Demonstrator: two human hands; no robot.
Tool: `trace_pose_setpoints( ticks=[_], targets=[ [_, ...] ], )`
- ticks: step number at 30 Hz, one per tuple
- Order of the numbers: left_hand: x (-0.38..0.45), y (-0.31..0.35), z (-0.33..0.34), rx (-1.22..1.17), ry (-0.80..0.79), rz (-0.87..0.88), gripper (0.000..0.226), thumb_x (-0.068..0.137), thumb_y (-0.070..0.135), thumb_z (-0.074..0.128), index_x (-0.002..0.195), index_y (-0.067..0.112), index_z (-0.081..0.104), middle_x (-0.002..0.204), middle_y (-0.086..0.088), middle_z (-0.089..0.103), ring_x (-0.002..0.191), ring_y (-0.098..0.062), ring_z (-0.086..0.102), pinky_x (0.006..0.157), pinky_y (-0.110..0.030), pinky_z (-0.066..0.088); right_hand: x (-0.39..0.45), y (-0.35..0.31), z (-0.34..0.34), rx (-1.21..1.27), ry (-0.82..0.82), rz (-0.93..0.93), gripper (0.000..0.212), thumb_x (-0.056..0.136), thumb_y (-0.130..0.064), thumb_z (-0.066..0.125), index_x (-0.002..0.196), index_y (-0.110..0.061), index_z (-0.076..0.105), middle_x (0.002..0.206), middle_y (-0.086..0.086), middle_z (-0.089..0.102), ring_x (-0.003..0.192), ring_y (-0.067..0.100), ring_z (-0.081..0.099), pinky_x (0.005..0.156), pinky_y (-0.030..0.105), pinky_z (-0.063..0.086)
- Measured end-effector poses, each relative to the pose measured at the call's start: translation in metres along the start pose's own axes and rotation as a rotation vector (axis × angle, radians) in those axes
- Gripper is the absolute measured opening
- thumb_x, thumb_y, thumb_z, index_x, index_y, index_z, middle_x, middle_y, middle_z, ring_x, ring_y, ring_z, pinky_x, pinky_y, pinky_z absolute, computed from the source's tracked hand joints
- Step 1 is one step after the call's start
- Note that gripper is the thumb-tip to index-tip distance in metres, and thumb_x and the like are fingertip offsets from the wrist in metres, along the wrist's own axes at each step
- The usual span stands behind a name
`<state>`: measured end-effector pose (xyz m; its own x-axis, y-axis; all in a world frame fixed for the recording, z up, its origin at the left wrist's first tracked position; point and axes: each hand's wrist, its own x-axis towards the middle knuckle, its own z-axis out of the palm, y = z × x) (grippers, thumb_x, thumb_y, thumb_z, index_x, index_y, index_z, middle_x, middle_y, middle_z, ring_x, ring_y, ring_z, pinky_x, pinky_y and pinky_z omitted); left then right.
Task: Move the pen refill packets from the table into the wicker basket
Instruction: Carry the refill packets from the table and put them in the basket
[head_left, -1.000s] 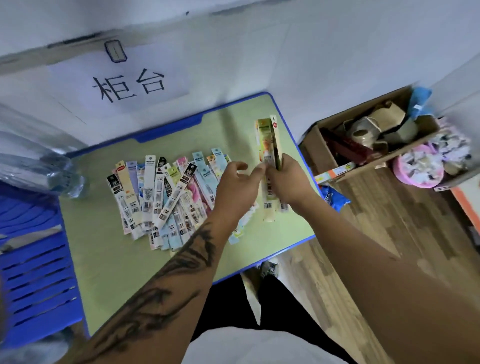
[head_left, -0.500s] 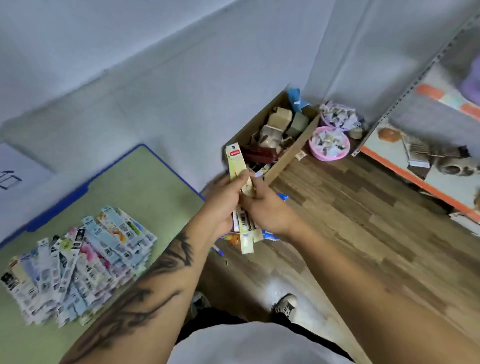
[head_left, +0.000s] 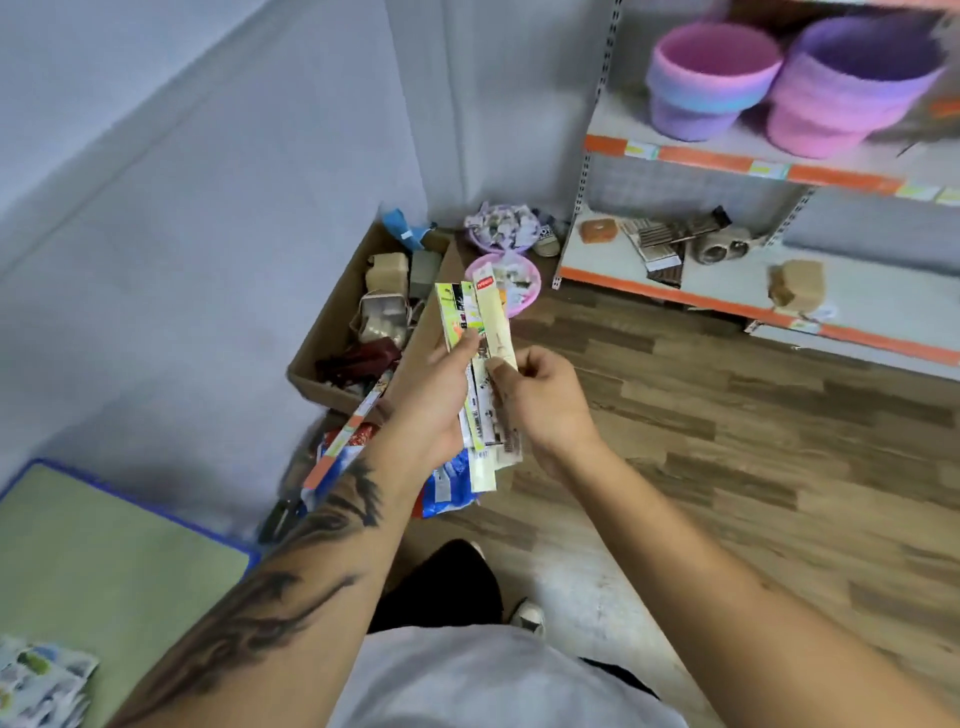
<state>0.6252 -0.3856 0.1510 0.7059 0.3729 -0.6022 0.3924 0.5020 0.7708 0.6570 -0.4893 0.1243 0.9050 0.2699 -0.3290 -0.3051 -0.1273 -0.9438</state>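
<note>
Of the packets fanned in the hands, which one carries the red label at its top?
The cream packet on the right of the fan, pinched by the right hand; the others are green-topped.

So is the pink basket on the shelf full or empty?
Looks empty. The pink basket on the shelf shows only bare inside wall, though blur hides its bottom. The packets are in both hands.

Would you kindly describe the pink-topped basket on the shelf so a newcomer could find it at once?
Start at the metal shelving unit with orange edge strips on the right. On its upper shelf stand two woven baskets; the pink-topped basket is the left one. Its rim is pink with a blue band below, while its neighbour has a purple rim.
</note>
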Motion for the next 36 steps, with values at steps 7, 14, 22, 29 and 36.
trace_pose_setpoints(
  ticks=[7, 14, 22, 29, 36],
  targets=[
    [0.092, 0.018, 0.111, 0.078, -0.168, -0.016, 0.025, 0.108, 0.027, 0.051, 0.105, 0.015, 0.072, 0.086, -0.01, 0.078, 0.076, -0.028, 0.074, 0.077, -0.045, 0.059, 0.089, -0.026, -0.087, -0.102, 0.178, 0.002, 0.041, 0.095, -0.028, 0.071, 0.055, -0.023, 0.061, 0.055, -0.001, 0.057, 0.053, 0.016, 0.048, 0.057, 0.035, 0.042],
    [0.209, 0.089, 0.205, 0.046, -0.214, -0.023, 0.024, 0.106, 0.028, 0.055, 0.116, 0.011, 0.07, 0.103, -0.017, 0.077, 0.084, -0.033, 0.075, 0.072, -0.047, 0.06, 0.222, -0.091, -0.141, -0.071, 0.238, -0.005, 0.02, 0.094, -0.021, 0.075, 0.083, -0.009, 0.064, 0.065, 0.009, 0.064, 0.048, 0.017, 0.051, 0.048, 0.027, 0.04],
    [0.304, 0.183, 0.296, 0.066, -0.332, 0.04, 0.025, 0.104, 0.021, 0.059, 0.122, 0.007, 0.069, 0.105, -0.015, 0.077, 0.087, -0.03, 0.076, 0.064, -0.035, 0.06, 0.345, -0.165, -0.183, -0.032, 0.297, -0.087, 0.03, 0.096, -0.023, 0.073, 0.078, -0.002, 0.062, 0.055, 0.011, 0.055, 0.045, 0.02, 0.043, 0.05, 0.029, 0.034],
    [0.364, 0.256, 0.39, 0.094, -0.347, 0.1, 0.024, 0.102, 0.024, 0.061, 0.117, 0.011, 0.073, 0.106, -0.018, 0.077, 0.086, -0.032, 0.076, 0.063, -0.04, 0.061, 0.44, -0.229, -0.227, 0.067, 0.265, -0.151, 0.042, 0.096, -0.026, 0.073, 0.076, 0.006, 0.055, 0.059, 0.011, 0.047, 0.053, 0.019, 0.039, 0.053, 0.035, 0.036],
    [0.41, 0.337, 0.495, 0.047, -0.357, 0.224, 0.03, 0.099, 0.03, 0.063, 0.118, 0.009, 0.074, 0.096, -0.018, 0.075, 0.078, -0.032, 0.073, 0.068, -0.04, 0.06, 0.544, -0.312, -0.292, 0.14, 0.091, -0.266, 0.039, 0.094, -0.027, 0.076, 0.082, 0.005, 0.055, 0.067, 0.017, 0.053, 0.053, 0.019, 0.049, 0.048, 0.025, 0.045]
  ],
)
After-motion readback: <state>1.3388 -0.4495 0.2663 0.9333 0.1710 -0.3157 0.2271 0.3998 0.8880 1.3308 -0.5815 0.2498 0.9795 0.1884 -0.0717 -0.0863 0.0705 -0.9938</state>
